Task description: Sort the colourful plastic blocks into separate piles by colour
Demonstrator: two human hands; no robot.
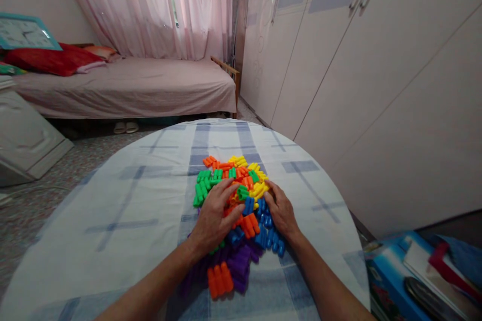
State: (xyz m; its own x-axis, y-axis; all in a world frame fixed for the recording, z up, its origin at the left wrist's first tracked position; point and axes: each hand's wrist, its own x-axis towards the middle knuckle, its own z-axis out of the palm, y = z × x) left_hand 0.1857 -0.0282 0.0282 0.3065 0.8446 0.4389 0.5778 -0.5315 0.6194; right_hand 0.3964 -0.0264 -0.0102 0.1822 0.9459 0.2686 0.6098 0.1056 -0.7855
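Observation:
A heap of bright plastic building blocks, shaped like short joined tubes, lies between my hands. My left hand (pixel 215 213) rests over the middle left of it, thumb and fingers apart on the orange blocks (pixel 250 224) and green blocks (pixel 202 188). At the right edge, my right hand (pixel 280 208) is open, its bent fingertips touching the yellow blocks (pixel 259 190) and its thumb close to the blue blocks (pixel 269 234). Purple blocks (pixel 239 267) lie nearest me, with an orange block (pixel 220 280) beside them. My left hand hides part of the heap.
The round table (pixel 124 241) has a white and blue checked cloth. White wardrobe doors (pixel 376 95) stand along the right. At the table's lower right are a blue box (pixel 389 273) and other items. A bed (pixel 150 83) and pink curtains (pixel 139 5) are at the back.

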